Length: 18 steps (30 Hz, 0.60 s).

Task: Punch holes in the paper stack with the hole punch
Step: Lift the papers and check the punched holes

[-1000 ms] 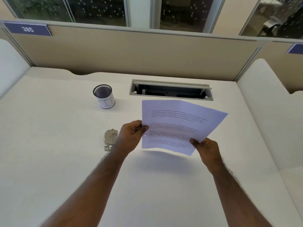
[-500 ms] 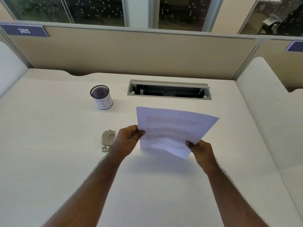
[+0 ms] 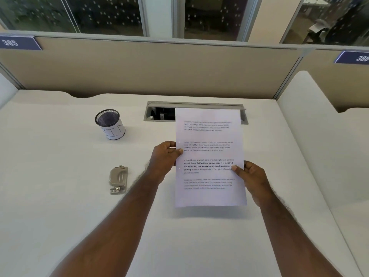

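A white paper stack (image 3: pixel 209 156) with printed text is held upright above the desk, its long side vertical. My left hand (image 3: pixel 165 156) pinches its left edge at mid height, and my right hand (image 3: pixel 250 178) grips its right edge a little lower. Two small holes show near the left margin of the top sheet. The metal hole punch (image 3: pixel 118 179) lies flat on the white desk (image 3: pixel 60 176), to the left of my left forearm, untouched.
A mesh pen cup (image 3: pixel 110 124) with a white label stands at the back left. A recessed cable tray (image 3: pixel 159 113) sits at the back centre, partly hidden by the paper. Beige partitions (image 3: pixel 159 68) close the back and right sides.
The paper stack has turned from a tilted, sideways slant to straight and upright. Both hands kept their grip and shifted slightly right; the hole punch has not moved.
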{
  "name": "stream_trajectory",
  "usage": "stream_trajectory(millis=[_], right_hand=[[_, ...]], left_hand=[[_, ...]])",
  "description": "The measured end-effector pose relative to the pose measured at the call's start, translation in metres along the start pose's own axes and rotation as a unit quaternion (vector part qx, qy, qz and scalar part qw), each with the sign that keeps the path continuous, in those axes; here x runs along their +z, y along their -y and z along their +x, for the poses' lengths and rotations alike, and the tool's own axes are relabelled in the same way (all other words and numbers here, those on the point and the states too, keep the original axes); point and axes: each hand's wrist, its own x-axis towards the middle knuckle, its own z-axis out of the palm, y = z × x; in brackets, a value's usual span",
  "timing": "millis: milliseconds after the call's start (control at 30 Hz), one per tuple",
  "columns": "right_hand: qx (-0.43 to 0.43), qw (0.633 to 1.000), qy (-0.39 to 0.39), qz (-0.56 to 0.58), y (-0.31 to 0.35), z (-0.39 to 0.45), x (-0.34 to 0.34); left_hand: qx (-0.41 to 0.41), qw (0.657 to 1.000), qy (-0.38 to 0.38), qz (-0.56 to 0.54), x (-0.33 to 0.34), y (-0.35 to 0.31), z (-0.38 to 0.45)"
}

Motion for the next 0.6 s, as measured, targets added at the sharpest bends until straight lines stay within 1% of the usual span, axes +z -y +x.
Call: stream_trajectory(millis=[133,367,467,600], right_hand=[[0.030,0.999,-0.037,-0.018,-0.011,0.021,-0.025],[0.089,0.991,-0.088,-0.057,-0.040,0.057,-0.066],[0.099,0.985,-0.114,-0.079,-0.049,0.069,-0.078],[0.103,0.981,-0.125,-0.111,-0.058,0.080,-0.089]], left_hand=[[-0.050,0.999,0.009,-0.005,0.037,0.007,0.019],[-0.104,0.994,0.036,0.005,0.095,0.034,0.051],[-0.120,0.992,0.033,0.016,0.114,0.042,0.064],[-0.125,0.991,0.022,0.043,0.133,0.051,0.082]])
